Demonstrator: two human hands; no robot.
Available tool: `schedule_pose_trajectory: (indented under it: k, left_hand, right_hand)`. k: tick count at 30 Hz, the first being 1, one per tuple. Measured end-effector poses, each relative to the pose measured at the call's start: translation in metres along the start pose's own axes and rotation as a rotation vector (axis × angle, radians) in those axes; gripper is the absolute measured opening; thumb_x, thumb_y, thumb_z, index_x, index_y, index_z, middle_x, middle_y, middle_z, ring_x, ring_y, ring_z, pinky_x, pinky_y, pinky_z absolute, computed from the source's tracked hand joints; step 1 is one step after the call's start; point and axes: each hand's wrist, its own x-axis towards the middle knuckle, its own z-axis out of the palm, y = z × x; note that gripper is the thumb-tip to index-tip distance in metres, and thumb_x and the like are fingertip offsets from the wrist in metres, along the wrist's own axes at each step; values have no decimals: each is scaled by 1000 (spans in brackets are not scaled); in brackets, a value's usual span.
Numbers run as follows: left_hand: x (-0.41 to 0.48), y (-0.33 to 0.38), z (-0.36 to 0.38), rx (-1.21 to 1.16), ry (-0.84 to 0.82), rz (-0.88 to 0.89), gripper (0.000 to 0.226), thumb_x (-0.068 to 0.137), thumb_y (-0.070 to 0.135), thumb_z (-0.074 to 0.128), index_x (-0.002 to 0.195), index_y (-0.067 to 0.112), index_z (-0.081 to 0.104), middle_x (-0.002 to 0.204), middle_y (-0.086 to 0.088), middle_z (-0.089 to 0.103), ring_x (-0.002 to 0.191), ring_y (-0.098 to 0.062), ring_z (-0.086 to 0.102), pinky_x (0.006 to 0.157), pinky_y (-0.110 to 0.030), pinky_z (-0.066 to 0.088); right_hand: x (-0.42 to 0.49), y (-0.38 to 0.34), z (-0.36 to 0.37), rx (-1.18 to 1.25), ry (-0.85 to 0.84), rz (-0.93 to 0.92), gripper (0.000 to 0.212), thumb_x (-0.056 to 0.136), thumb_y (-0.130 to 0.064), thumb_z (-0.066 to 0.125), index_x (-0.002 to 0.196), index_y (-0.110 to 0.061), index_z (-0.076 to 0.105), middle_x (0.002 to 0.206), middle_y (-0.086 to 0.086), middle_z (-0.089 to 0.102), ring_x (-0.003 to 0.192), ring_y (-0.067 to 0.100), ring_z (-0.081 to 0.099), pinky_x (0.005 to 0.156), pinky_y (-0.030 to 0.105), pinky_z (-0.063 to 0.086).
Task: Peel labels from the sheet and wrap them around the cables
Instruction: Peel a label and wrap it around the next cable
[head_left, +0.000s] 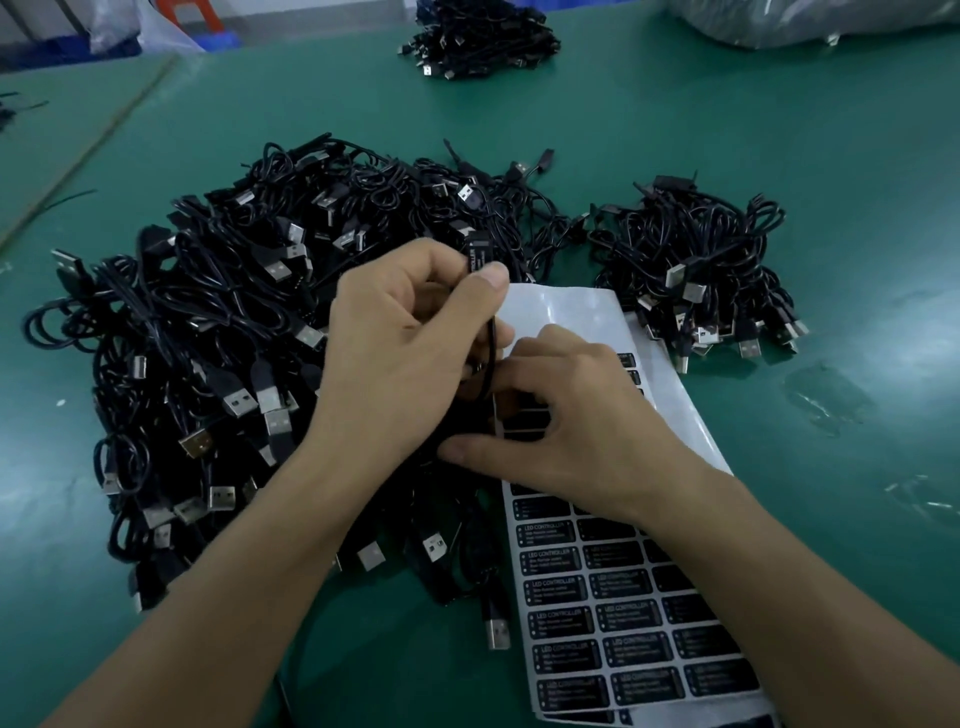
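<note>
Left hand (405, 338) is clenching a black USB cable (475, 253); at four o'clock, right hand (582, 415) is fingering the label sheet (561, 306), grip unclear.

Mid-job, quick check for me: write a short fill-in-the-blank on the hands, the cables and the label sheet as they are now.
1. The left hand pinches a thin black cable; the right hand rests on the white label sheet, whose black labels read "LED ____".
2. That sheet lies to the ____ of the big pile of black USB cables.
3. The table surface is ____.
Missing words: CONTROLLER; right; green.
</note>
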Motion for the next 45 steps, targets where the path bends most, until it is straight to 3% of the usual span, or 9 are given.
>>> schedule_pose_trajectory:
  k: [6,15,19,22,31,35,37,40,45]
  left_hand:
    - [-7,6,8,-46,-55,-26,29,97,14,63,69,12,53,59,0,69,48,-3,58,45,-15,44]
    - [5,13,-12,-183,122,-83,22,102,23,56,81,20,53,63,1,70,64,-11,71,48,-19,48]
    - [10,15,-20,-276,205,-125,35,107,37,44,79,20,57,68,-3,74,69,-19,74,48,-22,49]
    - [10,16,-20,-305,211,-219,41,108,42,35,89,20,64,72,-5,75,68,-19,74,48,-24,51]
    - [13,2,-17,164,139,-27,24,102,21,54,80,22,63,62,12,65,52,-2,52,48,-15,41]
    - [14,-8,-20,339,80,-42,26,102,15,51,88,35,55,81,23,63,67,2,55,58,-29,54]
    - [14,-11,-23,462,39,-7,33,102,8,50,88,38,52,89,19,59,74,5,55,65,-19,53]
    - [11,-14,-23,626,-36,19,30,100,2,50,97,31,55,104,12,53,88,3,52,72,-1,40]
    - [10,-16,-23,667,-25,28,29,99,1,50,99,29,57,105,13,51,93,0,52,72,-5,39]
  right_hand:
    - [0,1,7,114,105,-25,43,77,-53,67,78,-11,76,74,4,61,75,25,57,65,43,49]
    - [2,6,-2,182,40,28,13,91,-33,69,89,-21,74,84,-6,67,83,9,61,74,29,50]
    - [4,2,-10,363,178,93,12,97,-22,64,90,-25,73,79,0,71,67,12,67,62,31,56]
    - [7,1,-18,425,320,140,19,100,-17,59,98,-31,72,80,-6,73,66,6,67,59,17,53]
    - [46,28,-89,0,561,479,31,96,-24,58,73,-8,72,59,-8,68,41,2,50,44,13,39]
    - [64,45,-120,-187,487,588,30,95,-13,54,85,11,69,84,35,67,62,22,45,54,24,47]
    - [71,52,-122,-242,448,645,29,98,-14,55,91,10,71,97,29,71,75,30,55,72,39,54]
    - [76,53,-119,-291,407,723,30,100,-21,58,107,5,71,121,17,64,96,36,49,86,38,46]
    - [67,23,-101,-640,412,576,35,97,-38,57,119,-13,69,129,20,55,124,41,44,100,45,36]
